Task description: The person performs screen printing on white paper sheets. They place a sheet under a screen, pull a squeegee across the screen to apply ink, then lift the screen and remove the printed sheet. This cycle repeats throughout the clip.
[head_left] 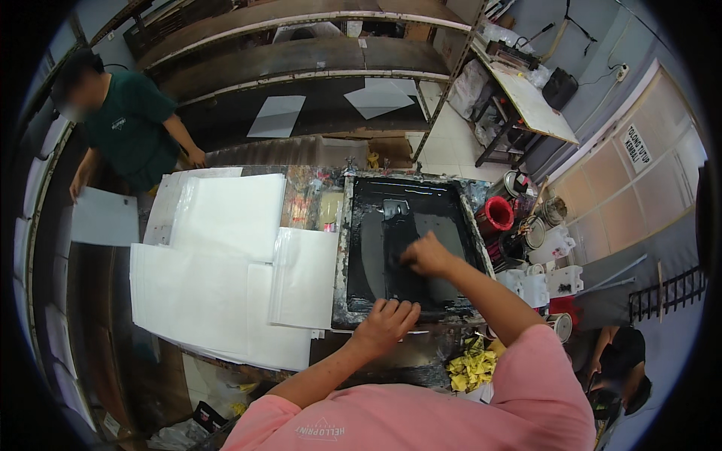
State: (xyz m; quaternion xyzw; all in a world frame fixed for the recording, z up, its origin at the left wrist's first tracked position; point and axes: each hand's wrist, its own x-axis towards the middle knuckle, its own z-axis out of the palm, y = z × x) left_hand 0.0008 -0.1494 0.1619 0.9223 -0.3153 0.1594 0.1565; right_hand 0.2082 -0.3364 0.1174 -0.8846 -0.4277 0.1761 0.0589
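A screen printing frame [340, 263] lies flat on the worktable, its dark mesh [444, 286] smeared with black and grey patches. My left hand [386, 325] curls its fingers over the near edge of this frame. Over the middle of the mesh, my right hand [429, 255] is closed with the knuckles up; whatever is under its fingers blends into the black and I cannot make it out. Stacks of white sheets [218, 301] lie left of the frame, and a smaller plastic-wrapped stack [304, 278] borders it.
Right of the frame stand a red tub [496, 214], paint cans [535, 232] and white jugs [535, 289]. Crumpled yellow cloth [472, 364] lies near my right elbow. A co-worker [124, 124] at the far left holds a white sheet [105, 216]. Shelves [301, 71] span the back; another person [620, 361] is at lower right.
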